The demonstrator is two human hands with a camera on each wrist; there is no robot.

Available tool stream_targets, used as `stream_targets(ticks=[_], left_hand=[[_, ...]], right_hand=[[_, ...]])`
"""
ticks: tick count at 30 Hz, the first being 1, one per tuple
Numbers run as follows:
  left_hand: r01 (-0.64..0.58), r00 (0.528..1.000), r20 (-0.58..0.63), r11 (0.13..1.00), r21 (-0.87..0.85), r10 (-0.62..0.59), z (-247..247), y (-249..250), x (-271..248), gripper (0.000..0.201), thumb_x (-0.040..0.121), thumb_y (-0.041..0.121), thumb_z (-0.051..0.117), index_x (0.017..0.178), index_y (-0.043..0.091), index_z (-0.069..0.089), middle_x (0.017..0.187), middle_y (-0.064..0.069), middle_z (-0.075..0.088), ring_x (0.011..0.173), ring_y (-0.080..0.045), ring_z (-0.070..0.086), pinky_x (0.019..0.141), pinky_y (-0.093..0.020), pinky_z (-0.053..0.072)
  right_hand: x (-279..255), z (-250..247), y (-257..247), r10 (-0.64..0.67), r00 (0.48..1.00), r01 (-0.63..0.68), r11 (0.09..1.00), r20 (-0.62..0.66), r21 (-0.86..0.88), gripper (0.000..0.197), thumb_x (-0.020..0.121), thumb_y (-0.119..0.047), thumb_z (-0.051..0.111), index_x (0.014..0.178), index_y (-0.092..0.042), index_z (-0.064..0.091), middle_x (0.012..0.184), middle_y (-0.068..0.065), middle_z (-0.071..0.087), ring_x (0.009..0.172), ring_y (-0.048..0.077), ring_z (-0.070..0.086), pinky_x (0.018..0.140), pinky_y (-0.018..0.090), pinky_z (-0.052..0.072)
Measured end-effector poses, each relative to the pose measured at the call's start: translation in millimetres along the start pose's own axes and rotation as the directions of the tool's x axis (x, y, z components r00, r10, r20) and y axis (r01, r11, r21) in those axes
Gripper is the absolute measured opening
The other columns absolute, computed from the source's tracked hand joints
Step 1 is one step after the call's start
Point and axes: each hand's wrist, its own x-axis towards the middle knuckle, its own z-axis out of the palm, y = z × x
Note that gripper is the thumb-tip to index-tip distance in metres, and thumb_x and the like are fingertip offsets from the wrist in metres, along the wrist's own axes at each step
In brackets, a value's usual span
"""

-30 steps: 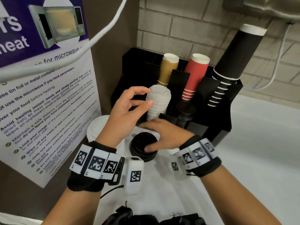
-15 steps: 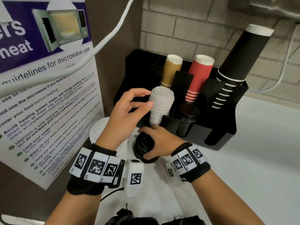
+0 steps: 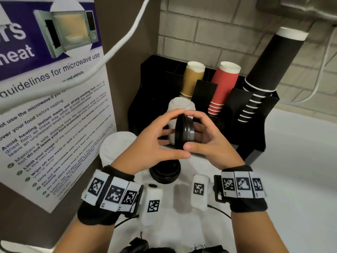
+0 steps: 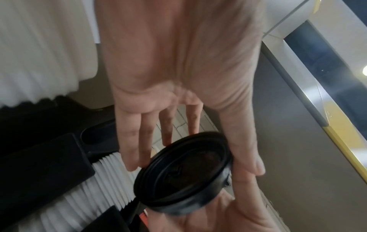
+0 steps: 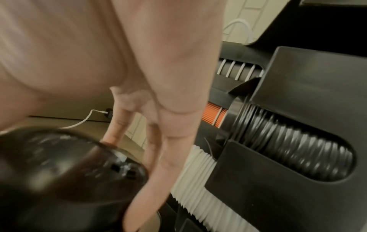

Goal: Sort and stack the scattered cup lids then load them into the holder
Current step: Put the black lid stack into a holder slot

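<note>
Both hands hold a short stack of black lids (image 3: 184,132) on edge, in the air in front of the black holder (image 3: 255,143). My left hand (image 3: 155,137) curls round its left side, thumb under and forefinger over the rim. My right hand (image 3: 206,136) grips the right side the same way. The left wrist view shows the hollow underside of the black lids (image 4: 184,171); the right wrist view shows their blurred domed top (image 5: 65,169). More black lids (image 3: 165,172) lie on the counter below. White lids (image 3: 182,108) fill a holder slot behind.
A loose stack of white lids (image 3: 118,148) stands on the counter at the left, by the poster wall. The holder carries brown cups (image 3: 193,77), red cups (image 3: 224,86), black cups (image 3: 269,70) and a slot of black lids (image 5: 298,146). A white cable (image 3: 109,57) hangs overhead.
The right hand lifted some black lids off the counter pile and turned them on edge. The left hand came in from beside the white lids and took hold of them too.
</note>
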Motion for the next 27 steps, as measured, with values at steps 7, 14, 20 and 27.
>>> stream_targets(ticks=[7,14,20,27], left_hand=[[-0.008,1.0,-0.028,1.0,-0.023,0.007,-1,-1,1,0.09,0.061,0.031,0.087,0.14,0.043,0.044,0.142,0.014,0.044,0.127,-0.014,0.053,0.104,-0.036,0.049],[-0.05,0.997,-0.055,0.999,-0.013,0.049,3,-3,2,0.092,0.06,0.031,0.085,0.139,0.045,0.041,0.141,0.016,0.042,0.131,-0.009,0.048,0.109,-0.033,0.043],[-0.062,0.978,-0.198,0.998,0.003,0.061,-5,-3,5,0.073,0.068,0.051,0.079,0.129,0.056,0.04,0.14,0.019,0.044,0.124,0.001,0.051,0.104,-0.03,0.043],[-0.087,0.951,-0.297,0.996,0.006,0.085,-11,-3,5,0.039,0.076,0.053,0.064,0.113,0.047,0.055,0.129,0.012,0.052,0.112,-0.003,0.058,0.093,-0.022,0.049]], right_hand=[[-2,4,-3,-0.008,1.0,0.007,1.0,-0.021,-0.012,0.066,0.072,-0.012,0.078,0.13,-0.027,0.051,0.118,0.001,0.063,0.111,0.028,0.061,0.096,0.039,0.05],[-1,7,-13,-0.057,0.997,0.051,0.991,-0.042,-0.127,0.066,0.071,-0.013,0.078,0.129,-0.024,0.049,0.117,0.001,0.059,0.108,0.02,0.062,0.089,0.036,0.054],[15,-27,-25,-0.122,0.954,0.038,0.954,-0.272,-0.297,0.062,0.073,-0.004,0.079,0.122,-0.019,0.046,0.116,-0.004,0.056,0.103,0.01,0.06,0.086,0.024,0.053],[37,-86,-24,0.046,0.961,-0.251,0.56,-0.273,-0.789,0.063,0.07,-0.012,0.08,0.127,-0.026,0.057,0.122,0.0,0.047,0.116,0.019,0.05,0.092,0.02,0.034]])
